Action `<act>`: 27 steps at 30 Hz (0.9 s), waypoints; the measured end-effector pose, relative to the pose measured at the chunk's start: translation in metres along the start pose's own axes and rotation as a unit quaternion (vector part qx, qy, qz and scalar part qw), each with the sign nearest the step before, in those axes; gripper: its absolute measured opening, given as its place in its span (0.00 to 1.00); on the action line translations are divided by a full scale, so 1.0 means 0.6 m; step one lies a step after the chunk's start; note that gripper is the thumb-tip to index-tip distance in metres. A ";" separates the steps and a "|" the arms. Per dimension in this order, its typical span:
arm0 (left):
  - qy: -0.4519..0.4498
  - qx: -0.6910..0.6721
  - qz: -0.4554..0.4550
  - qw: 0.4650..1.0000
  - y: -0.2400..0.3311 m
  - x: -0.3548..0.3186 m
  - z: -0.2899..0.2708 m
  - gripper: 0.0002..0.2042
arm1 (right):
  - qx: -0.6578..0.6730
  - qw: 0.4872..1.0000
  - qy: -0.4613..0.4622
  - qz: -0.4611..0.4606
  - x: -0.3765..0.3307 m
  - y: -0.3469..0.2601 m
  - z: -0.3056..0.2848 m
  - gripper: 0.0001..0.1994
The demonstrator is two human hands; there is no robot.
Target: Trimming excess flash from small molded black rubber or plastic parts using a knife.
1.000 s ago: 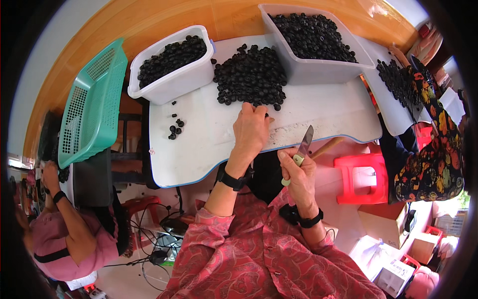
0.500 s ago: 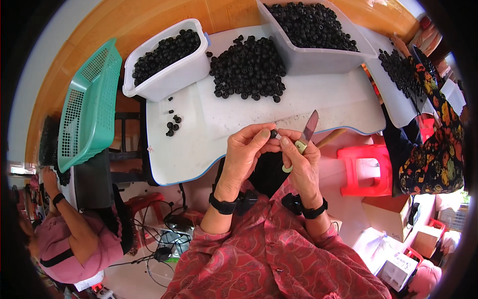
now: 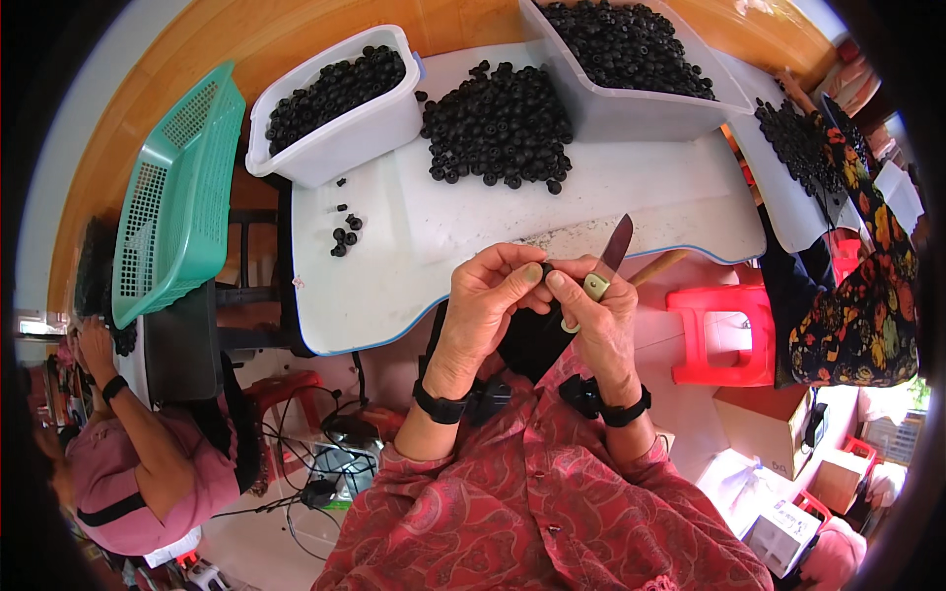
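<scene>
My left hand (image 3: 490,300) is closed, pinching a small round black part (image 3: 548,268) between thumb and fingertips above the table's front edge. My right hand (image 3: 599,320) meets it there, its thumb tip pressed at the same part. A knife with a pale green handle (image 3: 596,287) lies gripped in the right hand, its dark blade (image 3: 618,243) pointing up and away from me. Fingers hide most of the small part. Beyond my hands, a heap of similar black parts (image 3: 501,128) covers the back of the white table (image 3: 394,266).
A white bin (image 3: 345,146) and a larger clear bin (image 3: 645,113), both full of black parts, stand at the back. Several loose pieces (image 3: 342,237) lie at left. A green basket (image 3: 177,217) is farther left. A red stool (image 3: 724,335) and co-workers flank me.
My hands have drawn closer together at the small part, and the right thumb now covers more of it. The knife has stayed in my right hand.
</scene>
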State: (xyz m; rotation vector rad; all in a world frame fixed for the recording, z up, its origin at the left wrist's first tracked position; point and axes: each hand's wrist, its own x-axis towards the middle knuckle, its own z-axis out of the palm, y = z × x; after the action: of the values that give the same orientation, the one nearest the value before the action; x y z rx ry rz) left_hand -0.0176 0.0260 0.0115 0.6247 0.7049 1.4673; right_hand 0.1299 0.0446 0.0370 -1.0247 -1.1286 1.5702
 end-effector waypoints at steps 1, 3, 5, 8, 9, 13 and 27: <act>0.000 0.002 -0.013 1.000 0.001 -0.001 -0.001 0.09 | -0.001 1.000 0.002 0.004 0.001 0.000 -0.001 0.07; 0.001 0.004 -0.027 1.000 0.003 -0.001 -0.002 0.08 | -0.003 1.000 0.004 0.008 0.002 -0.001 -0.002 0.06; -0.009 -0.002 -0.045 0.999 0.005 -0.001 -0.003 0.07 | 0.011 1.000 -0.001 0.009 0.003 -0.001 -0.003 0.05; -0.012 -0.004 -0.048 0.999 0.004 -0.001 -0.002 0.07 | 0.035 0.999 -0.013 0.028 0.006 0.000 -0.010 0.04; -0.011 -0.005 -0.049 0.999 0.003 -0.002 -0.002 0.07 | 0.035 0.999 -0.013 0.029 0.006 -0.001 -0.010 0.04; -0.026 -0.041 -0.051 0.998 0.002 -0.003 -0.001 0.07 | 0.046 0.998 -0.022 0.027 0.005 -0.002 -0.011 0.04; -0.035 -0.132 -0.031 0.990 -0.003 -0.011 -0.002 0.09 | -0.384 0.882 0.005 -0.273 -0.008 0.008 0.006 0.16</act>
State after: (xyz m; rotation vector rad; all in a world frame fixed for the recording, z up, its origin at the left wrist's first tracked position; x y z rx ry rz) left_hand -0.0172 0.0194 0.0093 0.4445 0.4612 1.4444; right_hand 0.1267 0.0388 0.0339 -1.0557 -1.9034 0.6494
